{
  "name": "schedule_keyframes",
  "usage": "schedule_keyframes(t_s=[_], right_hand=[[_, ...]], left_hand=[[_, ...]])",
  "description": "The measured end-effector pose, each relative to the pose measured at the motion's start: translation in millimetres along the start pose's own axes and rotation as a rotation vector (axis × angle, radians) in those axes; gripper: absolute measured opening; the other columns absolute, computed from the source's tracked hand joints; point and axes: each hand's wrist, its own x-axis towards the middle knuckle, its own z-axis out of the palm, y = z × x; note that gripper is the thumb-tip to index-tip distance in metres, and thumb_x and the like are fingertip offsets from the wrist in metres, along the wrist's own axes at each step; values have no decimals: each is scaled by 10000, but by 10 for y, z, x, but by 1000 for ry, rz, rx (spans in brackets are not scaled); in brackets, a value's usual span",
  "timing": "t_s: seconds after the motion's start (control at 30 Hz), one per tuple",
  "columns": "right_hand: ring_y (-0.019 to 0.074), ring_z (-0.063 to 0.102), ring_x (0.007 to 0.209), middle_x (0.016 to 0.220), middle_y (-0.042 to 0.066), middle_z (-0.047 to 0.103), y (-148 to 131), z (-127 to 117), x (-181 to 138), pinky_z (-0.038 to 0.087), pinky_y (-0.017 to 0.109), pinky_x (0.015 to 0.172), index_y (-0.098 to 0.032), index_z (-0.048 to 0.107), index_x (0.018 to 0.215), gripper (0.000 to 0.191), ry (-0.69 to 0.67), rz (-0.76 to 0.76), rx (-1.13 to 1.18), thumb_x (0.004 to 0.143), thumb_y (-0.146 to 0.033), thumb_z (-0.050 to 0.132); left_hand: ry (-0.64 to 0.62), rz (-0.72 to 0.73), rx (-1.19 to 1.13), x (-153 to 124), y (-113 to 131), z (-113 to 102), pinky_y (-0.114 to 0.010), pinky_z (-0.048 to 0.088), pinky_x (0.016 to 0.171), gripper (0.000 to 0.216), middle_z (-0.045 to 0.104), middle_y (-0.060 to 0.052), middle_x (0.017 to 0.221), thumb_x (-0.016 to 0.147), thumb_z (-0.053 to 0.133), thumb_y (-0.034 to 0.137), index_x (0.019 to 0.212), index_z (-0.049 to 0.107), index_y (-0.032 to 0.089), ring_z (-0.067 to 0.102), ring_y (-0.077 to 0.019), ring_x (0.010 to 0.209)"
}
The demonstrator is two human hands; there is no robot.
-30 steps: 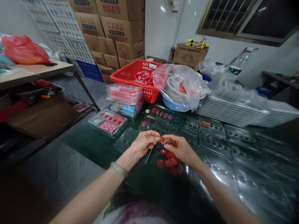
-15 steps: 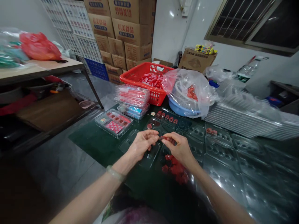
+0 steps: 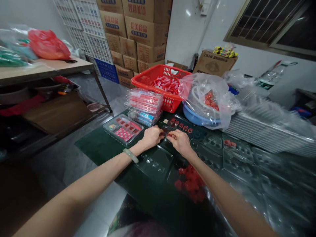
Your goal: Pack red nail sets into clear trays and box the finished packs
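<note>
My left hand (image 3: 153, 135) is closed in a pinch over a clear plastic tray, with a small dark red piece at its fingertips. Close beside it, my right hand (image 3: 180, 142) pinches another small red piece low over the same tray; the fingers partly hide both pieces. Beyond the hands lies a clear tray with a row of red pieces (image 3: 181, 126) in its slots. A loose pile of red pieces (image 3: 191, 181) rests by my right forearm. Nearer to me is a clear moulded tray (image 3: 154, 163).
At left stands a filled clear box (image 3: 123, 129), with stacked packs (image 3: 144, 102) behind. Further back are a red basket (image 3: 158, 70) and a blue basin (image 3: 201, 115) under a plastic bag. Stacked clear trays (image 3: 269, 131) and laid-out trays (image 3: 237, 158) cover the right.
Both hands have moved forward from above the table to the tray and drawn slightly apart. The near clear tray now shows more fully. The view has shifted slightly.
</note>
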Motion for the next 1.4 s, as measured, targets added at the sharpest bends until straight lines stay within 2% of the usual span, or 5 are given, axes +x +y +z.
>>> schedule_keyframes(t_s=[0.33, 0.53, 0.87, 1.07, 1.4], right_hand=[[201, 600, 835, 876, 77, 658, -93, 31, 120, 403, 283, 718, -202, 680, 842, 178, -202, -13, -156, 817, -281, 523], [185, 623, 753, 781, 40, 677, -69, 63, 259, 404, 245, 611, -231, 684, 812, 136, -289, 17, -142, 776, -303, 574], [140, 610, 701, 774, 7, 671, 24, 25, 181, 401, 217, 608, -205, 601, 1063, 295, -252, -56, -108, 783, -295, 570], [157, 596, 756, 793, 15, 668, 36, -25, 193, 389, 238, 649, -233, 674, 825, 132, -251, -67, -169, 782, -311, 577], [270, 473, 965, 951, 115, 610, -179, -157, 61, 347, 381, 818, -162, 656, 882, 203, -157, 9, -301, 781, -313, 566]], left_hand=[[-67, 163, 40, 36, -56, -21, -275, 406, 720, 238, 604, -63, 912, 767, 489, 172, 943, 645, 211, 529, -201, 844], [-105, 265, 57, 71, -129, -11, -284, 395, 777, 195, 620, -58, 865, 773, 490, 159, 865, 654, 210, 504, -199, 848], [-44, 348, 105, -7, -169, -67, -282, 395, 739, 284, 597, -65, 917, 774, 513, 150, 1038, 596, 210, 463, -209, 890], [33, 351, 133, -45, -79, -39, -299, 391, 721, 215, 550, -82, 1000, 817, 477, 200, 959, 638, 201, 435, -218, 923], [64, 397, 161, -7, 64, 83, -388, 336, 751, 224, 586, -102, 936, 840, 458, 218, 863, 676, 169, 413, -240, 906]])
